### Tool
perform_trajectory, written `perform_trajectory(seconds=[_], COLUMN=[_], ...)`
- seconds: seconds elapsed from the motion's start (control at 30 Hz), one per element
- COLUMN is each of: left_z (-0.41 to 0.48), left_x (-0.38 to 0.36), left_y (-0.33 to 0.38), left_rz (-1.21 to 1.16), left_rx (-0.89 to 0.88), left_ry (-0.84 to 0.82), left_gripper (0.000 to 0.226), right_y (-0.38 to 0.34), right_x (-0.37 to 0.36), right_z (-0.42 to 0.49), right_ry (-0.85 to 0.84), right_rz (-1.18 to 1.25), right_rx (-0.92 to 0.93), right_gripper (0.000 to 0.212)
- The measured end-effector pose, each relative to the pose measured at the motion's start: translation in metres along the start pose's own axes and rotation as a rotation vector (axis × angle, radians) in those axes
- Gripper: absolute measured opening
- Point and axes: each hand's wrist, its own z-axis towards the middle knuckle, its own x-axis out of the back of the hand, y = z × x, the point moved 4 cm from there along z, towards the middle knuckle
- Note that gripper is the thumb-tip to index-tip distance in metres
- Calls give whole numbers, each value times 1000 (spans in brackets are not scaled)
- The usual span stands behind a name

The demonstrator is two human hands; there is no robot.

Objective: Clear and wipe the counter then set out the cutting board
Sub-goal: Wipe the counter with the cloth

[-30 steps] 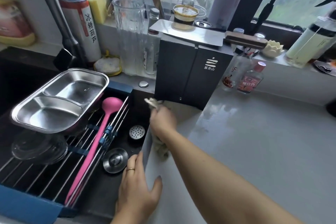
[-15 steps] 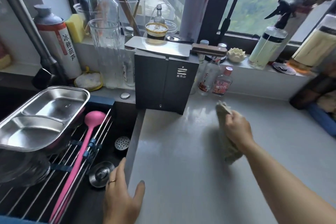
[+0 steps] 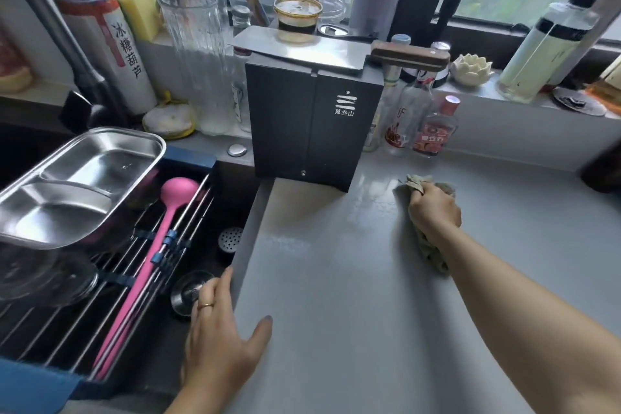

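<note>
on the grey tabletop [image 3: 353, 296], just in front of the small bottles [image 3: 433, 131], the right hand [image 3: 434, 213] is clenched around a rag [image 3: 431, 250], pressing it flat. the left hand [image 3: 220, 343] lies released, fingers spread, on the tabletop's edge beside the sink [image 3: 215, 211]. a cleaver [image 3: 302, 48] rests atop the black box [image 3: 312, 124].

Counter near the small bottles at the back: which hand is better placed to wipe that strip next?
Right. The right hand already grips the cloth on the counter, just in front of the bottles. The left hand is empty, resting on the counter's edge by the sink.
</note>
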Motion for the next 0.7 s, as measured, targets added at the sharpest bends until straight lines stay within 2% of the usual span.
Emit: perform_trajectory(seconds=[0.2,0.43,0.57,0.7], left_z=[-1,-4,-10,-25], left_x=[1,6,16,33], left_y=[1,1,-6,-24], left_rz=[-38,-184,-443,-501], left_rx=[-22,-9,39,41], left_ry=[34,24,-2,67], left_gripper=[86,85,83,71], right_y=[-35,-88,-142,-165], right_x=[-6,-47,-56,-60], right_z=[-17,-127,-129,-136], right_ry=[-99,-220,-283,-301], right_rz=[6,51,94,4], right_rx=[222,498,523,578], right_gripper=[36,41,35,38])
